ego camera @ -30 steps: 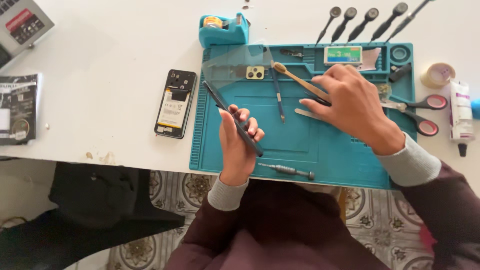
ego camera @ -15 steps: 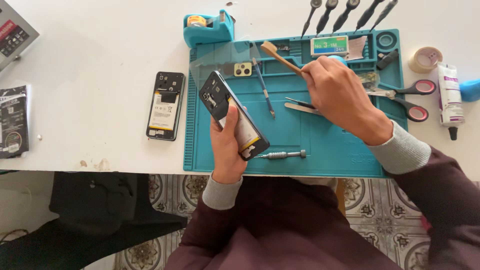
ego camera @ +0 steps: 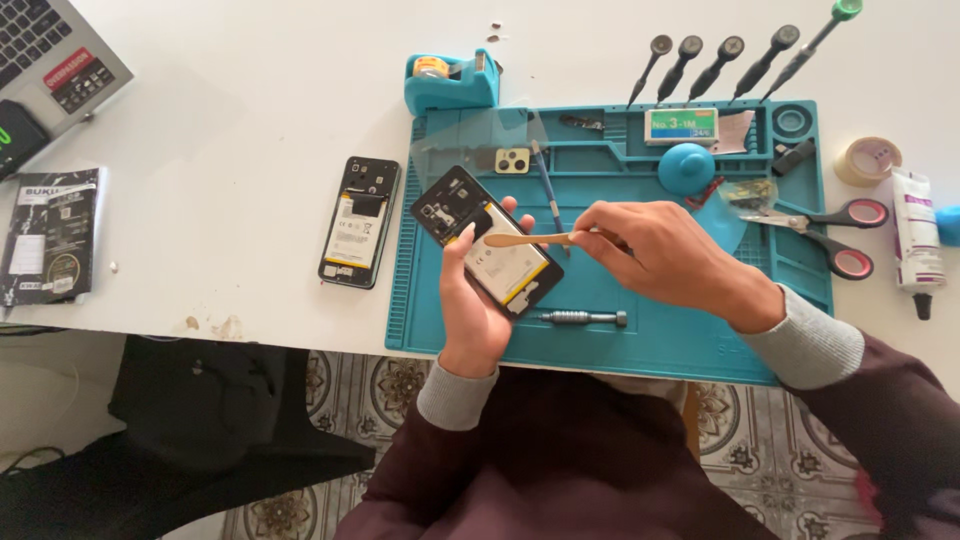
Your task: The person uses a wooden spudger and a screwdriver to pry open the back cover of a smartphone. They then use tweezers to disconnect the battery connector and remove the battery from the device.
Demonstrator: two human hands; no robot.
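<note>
Above the teal mat [ego camera: 690,340], the left hand [ego camera: 472,305] has its grip closed around an opened phone [ego camera: 487,240], thumb on the near edge and fingers wrapped behind, so the bare inside with its pale battery faces up. The phone is tilted, its camera end pointing up and away to the left. The right hand [ego camera: 665,255] pinches a thin wooden stick [ego camera: 528,239] between thumb and fingertips, its grip closed tight; the flat tip of the stick lies across the upper part of the battery.

Just below the phone a small metal screwdriver [ego camera: 582,318] lies on the mat. Beyond the hands sit a small camera cover [ego camera: 512,161], a blue-handled tool [ego camera: 545,180], a round blue suction cup [ego camera: 686,167] and a pair of red-handled scissors [ego camera: 835,232]. A row of dark screwdrivers [ego camera: 715,58] stands along the mat's far edge, beside a teal tape dispenser [ego camera: 452,82].

Left of the mat, a second opened phone [ego camera: 359,221] lies flat on the white counter [ego camera: 220,150]. A laptop [ego camera: 55,60] and a dark booklet [ego camera: 52,235] lie further left. A tape roll [ego camera: 866,160] and a white tube [ego camera: 915,240] sit at the right.
</note>
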